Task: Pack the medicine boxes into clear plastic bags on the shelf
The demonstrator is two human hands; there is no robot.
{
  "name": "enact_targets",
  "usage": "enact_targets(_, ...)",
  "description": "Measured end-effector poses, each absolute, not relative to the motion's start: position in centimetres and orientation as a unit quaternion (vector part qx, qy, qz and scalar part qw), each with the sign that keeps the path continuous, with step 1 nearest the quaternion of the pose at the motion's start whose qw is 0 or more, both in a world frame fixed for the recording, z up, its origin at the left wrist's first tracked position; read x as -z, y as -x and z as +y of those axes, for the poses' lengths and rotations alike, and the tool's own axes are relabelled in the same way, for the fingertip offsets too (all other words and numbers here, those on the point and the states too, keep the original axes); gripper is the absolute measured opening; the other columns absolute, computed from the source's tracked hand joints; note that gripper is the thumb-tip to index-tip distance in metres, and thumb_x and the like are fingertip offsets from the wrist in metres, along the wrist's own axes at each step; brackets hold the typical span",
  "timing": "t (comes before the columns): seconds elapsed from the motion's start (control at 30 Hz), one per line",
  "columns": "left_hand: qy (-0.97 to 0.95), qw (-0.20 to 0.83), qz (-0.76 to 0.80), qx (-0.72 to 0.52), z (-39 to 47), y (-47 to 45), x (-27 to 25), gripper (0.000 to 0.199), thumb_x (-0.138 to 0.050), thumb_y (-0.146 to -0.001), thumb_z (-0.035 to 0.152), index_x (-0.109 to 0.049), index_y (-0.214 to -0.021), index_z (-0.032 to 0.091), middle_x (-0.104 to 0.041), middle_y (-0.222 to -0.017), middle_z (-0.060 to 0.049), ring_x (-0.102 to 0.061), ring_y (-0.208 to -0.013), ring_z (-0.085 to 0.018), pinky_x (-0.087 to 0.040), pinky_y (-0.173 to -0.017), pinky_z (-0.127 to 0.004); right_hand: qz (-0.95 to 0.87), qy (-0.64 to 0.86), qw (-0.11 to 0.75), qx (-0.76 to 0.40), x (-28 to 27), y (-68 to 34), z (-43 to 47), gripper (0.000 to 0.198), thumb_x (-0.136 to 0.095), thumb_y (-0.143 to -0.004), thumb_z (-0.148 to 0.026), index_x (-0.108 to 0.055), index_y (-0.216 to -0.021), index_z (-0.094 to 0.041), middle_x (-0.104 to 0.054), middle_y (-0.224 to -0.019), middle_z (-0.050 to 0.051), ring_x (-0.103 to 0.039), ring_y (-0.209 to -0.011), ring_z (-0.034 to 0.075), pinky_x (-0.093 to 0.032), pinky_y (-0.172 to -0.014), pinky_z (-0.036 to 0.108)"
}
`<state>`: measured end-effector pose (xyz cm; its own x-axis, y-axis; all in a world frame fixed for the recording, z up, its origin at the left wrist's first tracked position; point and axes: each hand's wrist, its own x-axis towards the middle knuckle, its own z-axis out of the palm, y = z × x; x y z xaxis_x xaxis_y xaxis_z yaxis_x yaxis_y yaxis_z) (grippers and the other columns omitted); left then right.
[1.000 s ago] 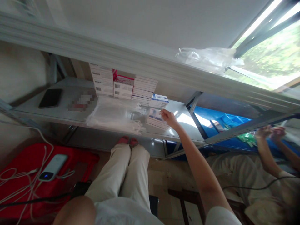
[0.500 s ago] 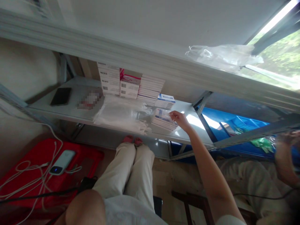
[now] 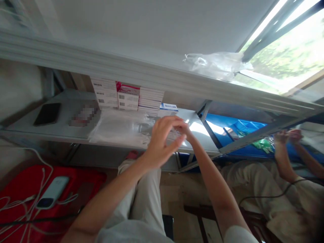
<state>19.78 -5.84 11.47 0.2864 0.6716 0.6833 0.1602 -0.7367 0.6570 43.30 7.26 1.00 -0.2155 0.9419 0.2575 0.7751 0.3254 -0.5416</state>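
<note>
My left hand (image 3: 162, 143) reaches up over the shelf's front edge, thumb apart from curved fingers, and I see nothing held in it. Just behind its fingertips is my right hand (image 3: 182, 127), its fingers bent inward and partly covered; what they hold, if anything, is hidden. Below and behind both hands lies a low stack of flat boxes (image 3: 172, 135), mostly blocked from view. A blue-and-white box (image 3: 169, 108) stands behind them. Left of my hands, a pile of clear plastic bags (image 3: 116, 126) lies flat on the shelf.
White boxes with barcodes (image 3: 128, 101) stand stacked at the shelf's back. A dark phone (image 3: 47, 113) lies at the left. An upper board (image 3: 141, 64) overhangs the shelf. A power bank (image 3: 53, 192) with cables rests on a red stool (image 3: 88, 179). Another person's hands (image 3: 287, 136) work at right.
My left hand has come up from below into the space over the shelf. My right hand has moved closer to it, from the flat boxes. The view has shifted right.
</note>
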Motion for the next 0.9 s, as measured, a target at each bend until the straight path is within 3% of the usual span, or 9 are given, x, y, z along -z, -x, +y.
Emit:
enact_targets(0.17, -0.847, 0.132, 0.402, -0.321, 5.8, -25.8, -4.0, 0.039, -0.057, -0.085, 0.026, -0.047, -0.121, 0.013, -0.053, -0.123, -0.015, -0.047, -0.117, -0.026, -0.037, -0.098, -0.042, -0.747, 0.537, 0.347, -0.180, -1.7, -42.9, 7.1, 0.026, -0.049, -0.078, -0.030, -0.067, -0.090, -0.015, -0.069, -0.077, 0.005, -0.058, -0.065, 0.015, -0.043, -0.062, 0.025)
enact_targets(0.3, -0.884, 0.128, 0.384, -0.233, 9.2, -26.9, -1.8, 0.026, -0.050, -0.090, 0.025, -0.057, -0.111, 0.013, -0.059, -0.109, -0.011, -0.056, -0.104, -0.023, -0.042, -0.090, -0.035, -0.741, 0.550, 0.340, -0.179, -2.1, -43.5, 6.8, 0.031, -0.049, -0.079, -0.038, -0.069, -0.082, -0.015, -0.070, -0.077, 0.007, -0.058, -0.065, 0.017, -0.042, -0.061, 0.026)
enact_targets(0.43, -0.881, 0.121, 0.388, -0.240, 9.9, -26.1, -1.7, 0.020, -0.046, -0.090, 0.020, -0.065, -0.089, 0.015, -0.059, -0.099, -0.009, -0.059, -0.092, -0.020, -0.043, -0.085, -0.031, -0.740, 0.572, 0.323, -0.143, -2.7, -44.3, 6.3, 0.038, -0.047, -0.081, -0.047, -0.067, -0.070, -0.016, -0.066, -0.067, 0.005, -0.053, -0.060, 0.016, -0.038, -0.057, 0.025)
enact_targets(0.53, -0.865, 0.133, 0.401, -0.271, 11.1, -24.6, -1.1, 0.022, -0.044, -0.089, 0.019, -0.065, -0.083, 0.016, -0.059, -0.098, -0.008, -0.058, -0.093, -0.020, -0.042, -0.086, -0.031, -0.717, 0.597, 0.344, -0.106, -2.6, -46.1, 5.8, 0.035, -0.052, -0.079, -0.047, -0.062, -0.065, -0.017, -0.057, -0.056, 0.001, -0.046, -0.053, 0.012, -0.033, -0.053, 0.024)
enact_targets(0.7, -0.786, 0.211, 0.464, -0.350, 13.6, -20.1, 0.8, 0.033, -0.038, -0.088, 0.023, -0.058, -0.062, 0.016, -0.059, -0.069, -0.003, -0.058, -0.072, -0.017, -0.045, -0.071, -0.027, -0.484, 0.683, 0.528, -0.141, -0.1, -52.1, 3.6, 0.032, -0.046, -0.079, -0.050, -0.051, -0.070, -0.020, -0.041, -0.050, -0.006, -0.037, -0.045, 0.010, -0.034, -0.046, 0.022)
enact_targets(0.77, -0.768, 0.215, 0.477, -0.370, 13.9, -18.5, 1.4, 0.035, -0.033, -0.090, 0.025, -0.057, -0.065, 0.016, -0.059, -0.067, -0.002, -0.057, -0.068, -0.016, -0.046, -0.067, -0.026, -0.390, 0.713, 0.560, -0.159, 0.9, -54.0, 2.5, 0.032, -0.043, -0.080, -0.049, -0.048, -0.068, -0.020, -0.041, -0.051, -0.005, -0.039, -0.045, 0.011, -0.037, -0.044, 0.023)
enact_targets(0.9, -0.709, 0.157, 0.483, -0.490, 12.1, -18.4, 0.7, 0.022, -0.038, -0.089, 0.030, -0.054, -0.095, 0.017, -0.059, -0.103, -0.009, -0.056, -0.094, -0.019, -0.044, -0.084, -0.032, -0.428, 0.714, 0.553, -0.028, -0.2, -52.5, 0.8, 0.027, -0.040, -0.085, -0.040, -0.054, -0.079, -0.018, -0.053, -0.065, 0.000, -0.049, -0.057, 0.014, -0.043, -0.055, 0.027)
